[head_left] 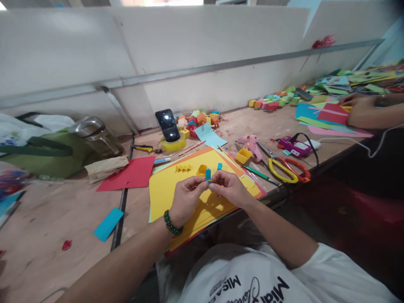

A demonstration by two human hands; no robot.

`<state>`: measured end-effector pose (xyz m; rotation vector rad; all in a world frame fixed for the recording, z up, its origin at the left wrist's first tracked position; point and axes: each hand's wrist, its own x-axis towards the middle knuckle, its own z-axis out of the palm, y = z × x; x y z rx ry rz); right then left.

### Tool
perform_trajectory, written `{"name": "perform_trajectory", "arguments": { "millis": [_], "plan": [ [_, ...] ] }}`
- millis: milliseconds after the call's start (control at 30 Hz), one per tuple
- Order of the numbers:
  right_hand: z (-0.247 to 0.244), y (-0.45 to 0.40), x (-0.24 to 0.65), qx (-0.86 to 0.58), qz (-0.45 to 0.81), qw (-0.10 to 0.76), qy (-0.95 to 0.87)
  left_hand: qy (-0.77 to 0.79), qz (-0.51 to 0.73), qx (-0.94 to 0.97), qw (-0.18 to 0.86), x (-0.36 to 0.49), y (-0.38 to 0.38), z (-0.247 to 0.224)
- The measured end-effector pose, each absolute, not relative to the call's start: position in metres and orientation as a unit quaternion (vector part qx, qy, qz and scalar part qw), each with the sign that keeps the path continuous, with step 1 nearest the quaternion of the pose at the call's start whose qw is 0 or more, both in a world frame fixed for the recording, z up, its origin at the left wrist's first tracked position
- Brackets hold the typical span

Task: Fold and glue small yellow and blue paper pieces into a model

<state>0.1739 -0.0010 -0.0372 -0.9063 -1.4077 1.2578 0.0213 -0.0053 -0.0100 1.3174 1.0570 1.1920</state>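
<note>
Between the fingertips of my left hand (pixel 188 194) and my right hand (pixel 229 185) is a small blue paper piece (pixel 208 174); both hands pinch it from either side. A green bead bracelet (pixel 172 223) circles my left wrist. Just beyond my right fingers a second small blue paper piece (pixel 219 166) shows. Under the hands lies a stack of yellow paper sheets (pixel 164 198). On it, near my left fingers, are a yellow folded paper piece (pixel 202 169) and a zigzag yellow paper strip (pixel 183 168).
A phone (pixel 168 125) leans by a yellow tape roll (pixel 173 144). To the right lie a pink glue gun (pixel 252 146), scissors (pixel 287 170) and a purple box (pixel 294 146). At left are red paper (pixel 132 173) and a flask (pixel 99 136). Another person's hand (pixel 362 109) works far right.
</note>
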Motion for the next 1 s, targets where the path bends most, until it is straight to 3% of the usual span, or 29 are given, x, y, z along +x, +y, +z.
{"name": "perform_trajectory", "arguments": {
  "millis": [200,600,1000],
  "plan": [
    [-0.0340,-0.0040,0.1784,-0.358,0.512,0.486,-0.611,0.421,0.491,0.564,0.514,0.0220,-0.0085,-0.0065],
    [-0.0377,-0.0023,0.1773,-0.396,0.432,0.518,-0.623,0.411,0.376,0.546,0.626,0.0183,-0.0020,-0.0070],
    [-0.0410,-0.0071,0.1744,-0.377,0.388,0.540,-0.645,0.418,0.393,0.545,0.612,0.0173,-0.0026,-0.0024]
  ]
}}
